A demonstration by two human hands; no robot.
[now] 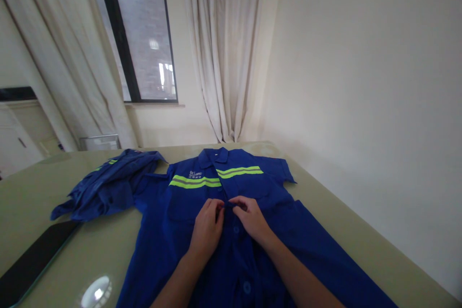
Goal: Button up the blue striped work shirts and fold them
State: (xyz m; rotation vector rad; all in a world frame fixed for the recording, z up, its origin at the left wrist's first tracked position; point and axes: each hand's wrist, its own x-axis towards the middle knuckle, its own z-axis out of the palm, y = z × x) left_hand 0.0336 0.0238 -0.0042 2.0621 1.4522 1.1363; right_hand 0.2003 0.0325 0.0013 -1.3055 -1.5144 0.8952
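A blue short-sleeved work shirt [195, 204] with yellow-green reflective stripes lies spread out, collar away from me. My left hand [209, 225] pinches the front edge of the shirt near the middle of the chest. Close beside it, my right hand [250, 217] pinches the same front opening from the right. The fingertips nearly meet over a small fold of blue cloth. Below them, round buttons run down the front, one [247, 287] near the bottom of the view. Whether a button is between my fingers is hidden.
A crumpled blue garment [104, 192] lies left of the shirt on the pale green table [104, 250]. A long black flat object [36, 257] is at the lower left. A wall [368, 106] borders the table's right side; curtains [231, 57] hang behind.
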